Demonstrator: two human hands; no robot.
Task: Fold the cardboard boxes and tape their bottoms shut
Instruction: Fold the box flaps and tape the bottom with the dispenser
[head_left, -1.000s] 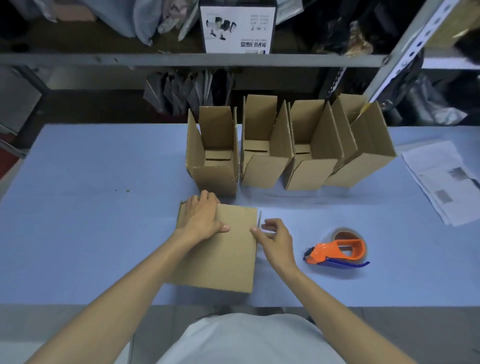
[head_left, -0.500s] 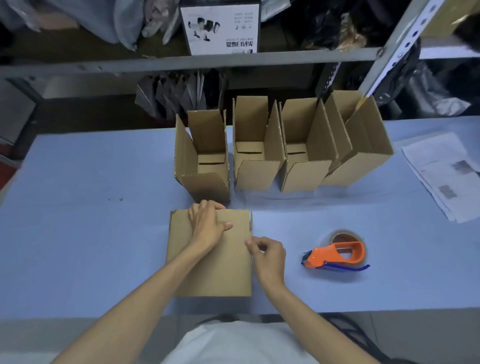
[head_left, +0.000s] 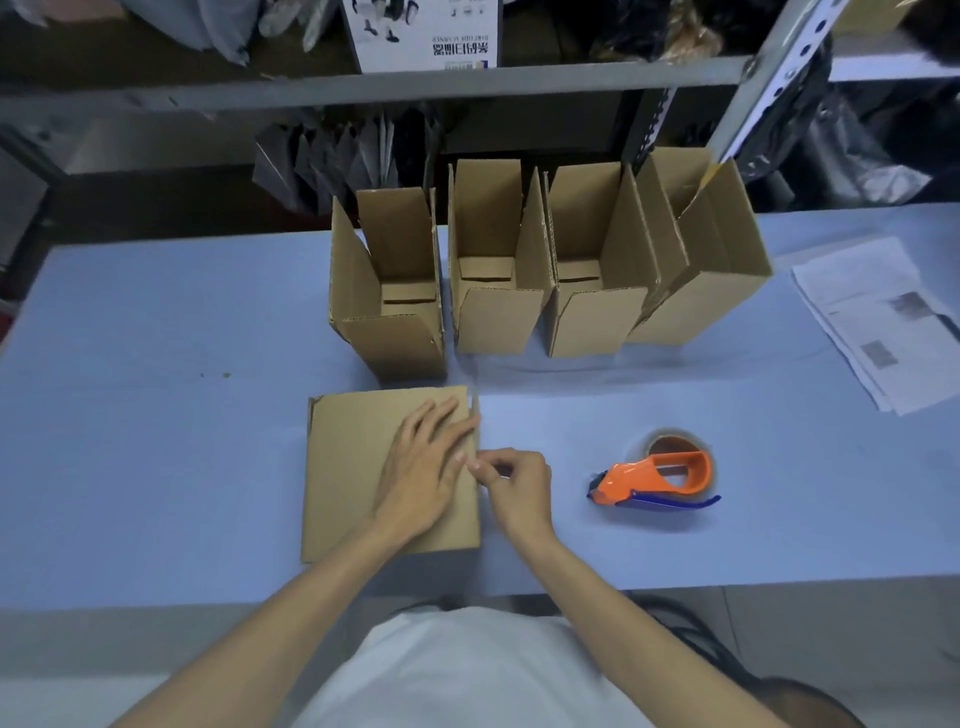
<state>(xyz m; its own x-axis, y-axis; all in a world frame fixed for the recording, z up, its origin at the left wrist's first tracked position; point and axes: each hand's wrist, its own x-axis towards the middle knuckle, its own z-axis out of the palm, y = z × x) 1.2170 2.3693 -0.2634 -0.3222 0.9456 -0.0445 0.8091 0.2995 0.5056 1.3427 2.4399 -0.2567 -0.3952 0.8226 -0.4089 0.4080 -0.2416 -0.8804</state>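
A flattened cardboard box (head_left: 353, 467) lies on the blue table (head_left: 156, 415) right in front of me. My left hand (head_left: 423, 473) rests flat on it with straight fingers reaching its right edge. My right hand (head_left: 514, 486) sits at that same edge with fingers curled, thumb and forefinger pinching the cardboard rim. An orange tape dispenser (head_left: 657, 475) lies to the right of my hands, untouched. Several folded boxes (head_left: 498, 291) stand open-topped in a row behind.
A stack of printed papers (head_left: 883, 322) lies at the right edge of the table. A metal shelf (head_left: 415, 83) with bags and a white carton runs behind the boxes. The table's front edge is close to my body.
My left hand slid from the flat box's top left toward its right edge. My right hand curled tighter at that edge. The view shifted a little.
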